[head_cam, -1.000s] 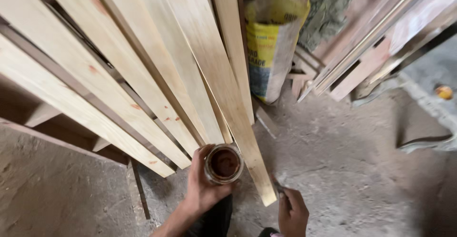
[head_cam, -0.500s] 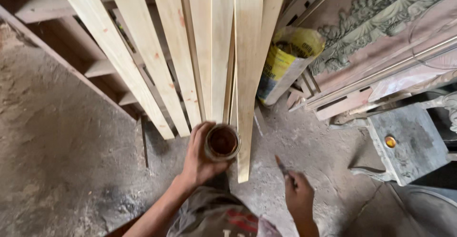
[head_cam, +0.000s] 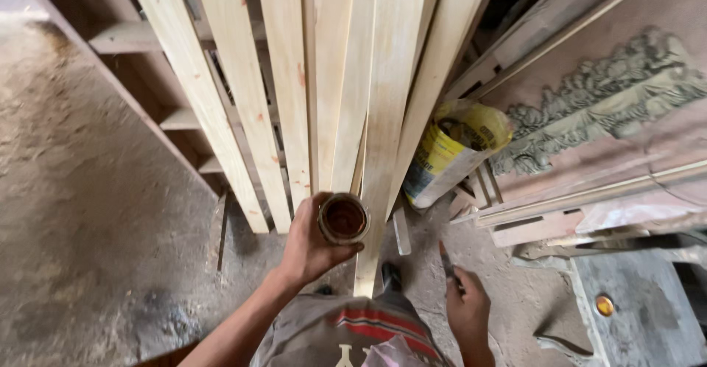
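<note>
Left hand [head_cam: 309,245] grips a small open tin [head_cam: 343,218] of dark brown liquid, held just in front of the lower ends of pale wooden planks [head_cam: 324,79] leaning upright on the dusty floor [head_cam: 81,212]. Right hand [head_cam: 465,309] is closed on a thin brush [head_cam: 446,262] (bristles not discernible). A yellow sack [head_cam: 449,153] stands beside the planks.

Planks [head_cam: 383,116] ahead; floor [head_cam: 88,212] left prob. free.

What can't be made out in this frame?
- Tool in the right hand: only a thin dark tip shows past the fingers; its kind is unclear.
- Tin in the left hand: dark brown contents, level hidden by the rim.
- Plank tops: cut off by the top edge.
</note>
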